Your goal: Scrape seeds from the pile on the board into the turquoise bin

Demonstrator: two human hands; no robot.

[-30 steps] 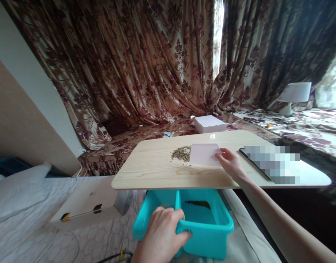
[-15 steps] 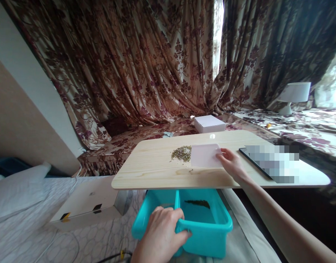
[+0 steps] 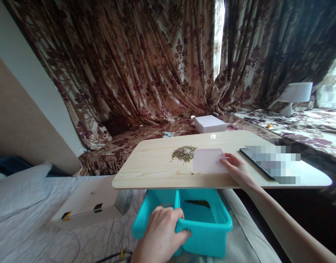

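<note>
My right hand (image 3: 236, 168) pinches the right edge of a thin white card (image 3: 208, 160) over the wooden tabletop (image 3: 148, 157). Just left of the card lies a loose pile of small green and pale grains (image 3: 183, 153). Below the near table edge, my left hand (image 3: 165, 232) grips the near rim of a turquoise bin (image 3: 207, 239), close to its divider. In the bin's right compartment is a streak of dark green grains (image 3: 197, 203). A thin pale layer shows in the left compartment, partly hidden by my left hand.
A tablet-like device (image 3: 266, 164), partly blurred out, lies on the table's right side. Behind the table sits a white box (image 3: 210, 124). Another white box (image 3: 88, 202) rests on the bed at left, with a black cable (image 3: 113, 256) nearby. A lamp (image 3: 298, 93) stands far right.
My right hand has drawn the card slightly right and toward me, away from the pile, exposing more of the pile's right side. My left hand stays on the bin rim.
</note>
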